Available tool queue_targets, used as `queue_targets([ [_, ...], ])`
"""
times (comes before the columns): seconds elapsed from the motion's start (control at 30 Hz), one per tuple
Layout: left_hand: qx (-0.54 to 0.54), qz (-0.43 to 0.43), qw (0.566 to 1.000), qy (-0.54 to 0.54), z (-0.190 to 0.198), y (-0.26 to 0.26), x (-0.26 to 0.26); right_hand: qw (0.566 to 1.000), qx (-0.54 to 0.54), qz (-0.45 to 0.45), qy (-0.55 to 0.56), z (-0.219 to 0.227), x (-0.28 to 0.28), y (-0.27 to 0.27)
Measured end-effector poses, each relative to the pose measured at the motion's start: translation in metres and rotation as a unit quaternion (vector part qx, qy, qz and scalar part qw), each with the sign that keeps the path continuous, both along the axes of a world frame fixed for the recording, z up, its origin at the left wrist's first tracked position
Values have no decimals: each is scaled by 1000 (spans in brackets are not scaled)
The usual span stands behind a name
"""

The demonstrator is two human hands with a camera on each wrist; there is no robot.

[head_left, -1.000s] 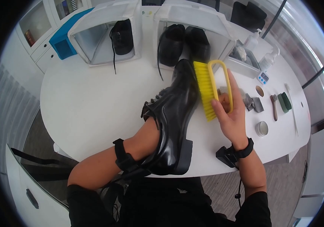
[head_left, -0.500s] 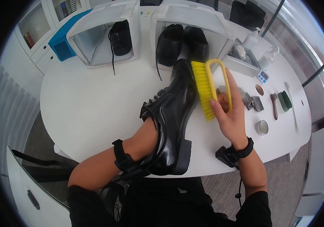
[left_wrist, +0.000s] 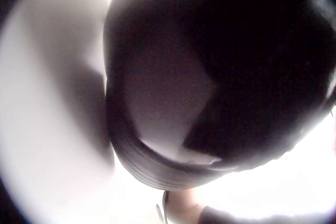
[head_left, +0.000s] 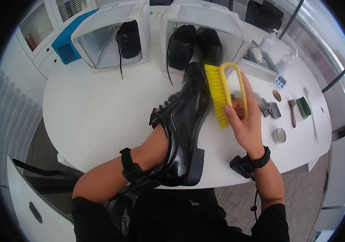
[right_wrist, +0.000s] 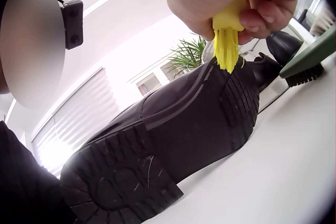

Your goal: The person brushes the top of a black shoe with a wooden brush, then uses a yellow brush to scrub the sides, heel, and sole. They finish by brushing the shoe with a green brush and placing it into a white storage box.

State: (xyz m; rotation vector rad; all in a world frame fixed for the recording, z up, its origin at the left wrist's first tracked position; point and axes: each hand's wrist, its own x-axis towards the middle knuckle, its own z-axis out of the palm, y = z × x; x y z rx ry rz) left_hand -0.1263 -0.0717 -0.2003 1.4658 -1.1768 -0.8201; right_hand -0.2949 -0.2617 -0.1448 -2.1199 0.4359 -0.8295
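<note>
Your right hand (head_left: 248,131) curls round a yellow loop-handled brush (head_left: 223,86) beside the glossy black leather shoe (head_left: 186,117) above the white table (head_left: 96,117); left hand (head_left: 153,149) enters shoe, grip indeterminate | Left wrist: smooth, rounded upper (left_wrist: 168,71) | Right wrist: bristles (right_wrist: 226,50) near ridged sole (right_wrist: 184,129); stroke lightly, following the curve.

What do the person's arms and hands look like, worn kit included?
Left sleeve and right sleeve: black, ending near the elbows. Right hand ungloved; left hand mostly hidden, no glove visible. Left wrist strap and right wrist strap: black, each with a chunky black module. Thin black cable with a small toggle below the right module. No legible markings.
</note>
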Motion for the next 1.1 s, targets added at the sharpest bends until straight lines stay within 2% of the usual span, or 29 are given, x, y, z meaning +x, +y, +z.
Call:
queue_targets([
  [0.1, -7, -22, 998, -64, -5, 0, 3, 1000, 2, 2, 0, 0, 0, 0],
  [0.2, -3, -18, 998, -68, -7, -1, 3, 1000, 3, 4, -4, -1, 0, 0],
  [0.43, 10, 0, 1000, 11, -3, -1, -1, 1000, 2, 2, -3, 0, -1, 0],
  [0.67, 31, 7, 997, 65, 22, -2, -8, 1000, 1, -5, -3, 0, 1, 1],
  [0.7, 31, 7, 997, 65, 20, -2, -7, 1000, -3, -6, -3, 0, 1, 1],
  [0.77, 17, -6, 1000, -12, 15, -2, -5, 1000, -6, -6, -2, 0, 1, 1],
  [0.97, 1, 9, 998, 60, 12, -2, -6, 1000, -2, -7, -2, 0, 1, 1],
  [1.1, 2, -12, 999, 31, 10, -2, -4, 1000, 2, -3, -5, 0, 1, 1],
])
